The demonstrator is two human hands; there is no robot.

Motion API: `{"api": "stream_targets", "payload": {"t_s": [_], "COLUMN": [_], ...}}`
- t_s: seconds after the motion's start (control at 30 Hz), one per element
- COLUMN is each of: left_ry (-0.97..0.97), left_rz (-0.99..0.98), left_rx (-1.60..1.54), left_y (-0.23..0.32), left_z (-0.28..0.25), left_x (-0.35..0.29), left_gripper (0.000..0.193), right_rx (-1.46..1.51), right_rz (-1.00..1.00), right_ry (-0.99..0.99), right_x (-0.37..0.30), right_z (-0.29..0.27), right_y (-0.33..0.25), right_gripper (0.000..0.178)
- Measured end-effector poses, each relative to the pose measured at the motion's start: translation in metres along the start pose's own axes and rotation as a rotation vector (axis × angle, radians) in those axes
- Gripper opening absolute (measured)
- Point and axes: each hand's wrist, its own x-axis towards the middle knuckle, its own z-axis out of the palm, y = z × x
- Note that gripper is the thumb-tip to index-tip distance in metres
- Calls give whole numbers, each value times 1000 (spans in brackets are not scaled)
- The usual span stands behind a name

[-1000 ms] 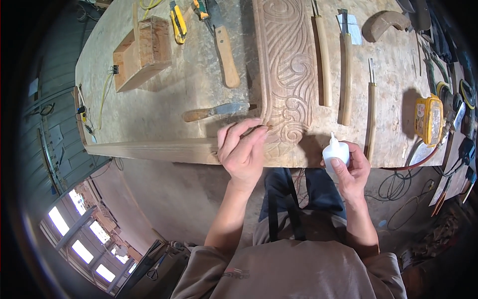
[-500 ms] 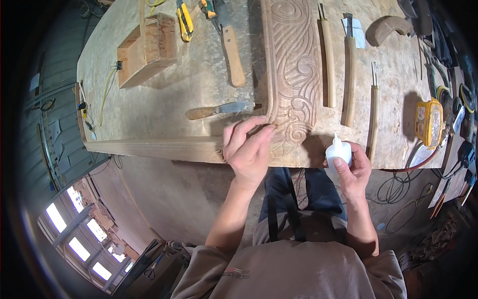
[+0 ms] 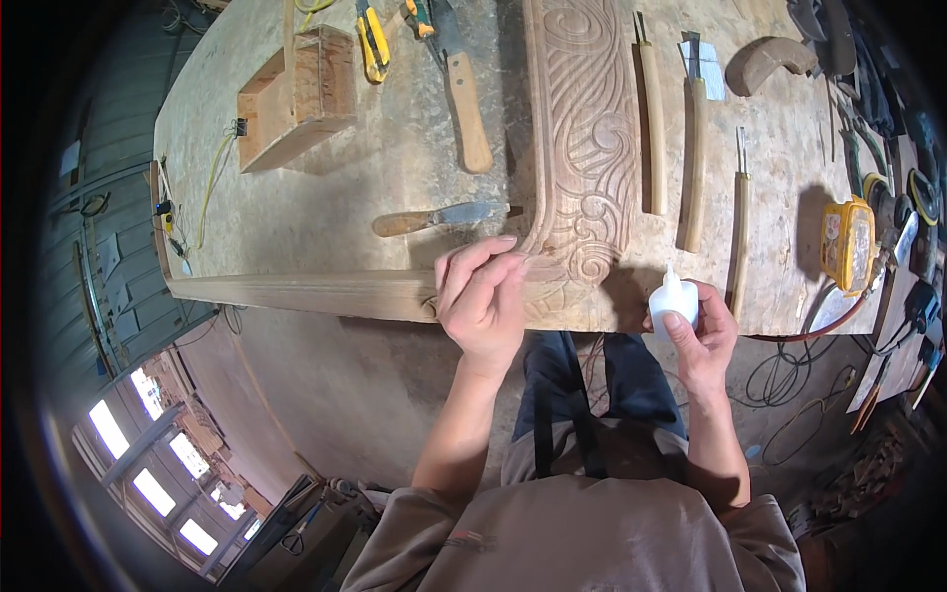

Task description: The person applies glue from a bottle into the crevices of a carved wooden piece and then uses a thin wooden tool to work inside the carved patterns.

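Observation:
My right hand (image 3: 708,347) is closed around a small white squeeze bottle (image 3: 675,298), held upright with its narrow nozzle up, by the table's near edge. My left hand (image 3: 483,314) hovers at the inner corner of a wooden frame, its fingers curled toward the thumb. Whatever its fingertips pinch, if anything, is hidden or too small to make out. Scrolls and leaves are carved into the frame's wide upright piece (image 3: 587,128). A long moulded rail (image 3: 296,288) runs left from that corner. Just beyond the left hand lies a wood-handled putty knife (image 3: 434,217).
Several wood-handled carving chisels (image 3: 697,158) lie right of the frame. A yellow work lamp (image 3: 848,242) and a curved wooden block (image 3: 769,61) are farther right. On the left sit an open wooden box (image 3: 296,104), a yellow cutter (image 3: 373,44) and a wood-handled tool (image 3: 468,113).
My left hand has drawn back slightly to the left, its fingertips coming away from the carved corner. The right hand and bottle have hardly moved.

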Motion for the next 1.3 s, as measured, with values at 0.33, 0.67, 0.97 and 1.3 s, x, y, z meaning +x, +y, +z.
{"api": "stream_targets", "payload": {"t_s": [0.33,0.67,0.97,1.3], "left_ry": [-61,-52,-290,-253], "left_rz": [31,27,-282,-271], "left_rx": [16,-34,-499,-392], "left_y": [2,-5,59,50], "left_z": [4,-5,-28,-79], "left_x": [1,-7,-27,13], "left_gripper": [23,15,34,30], "right_rx": [-2,-14,81,-75], "right_rz": [1,4,-56,-93], "right_ry": [-4,1,-279,-280], "right_x": [1,0,-11,-7], "right_z": [-2,0,27,117], "right_y": [2,1,-4,-21], "right_gripper": [34,33,29,39]}}
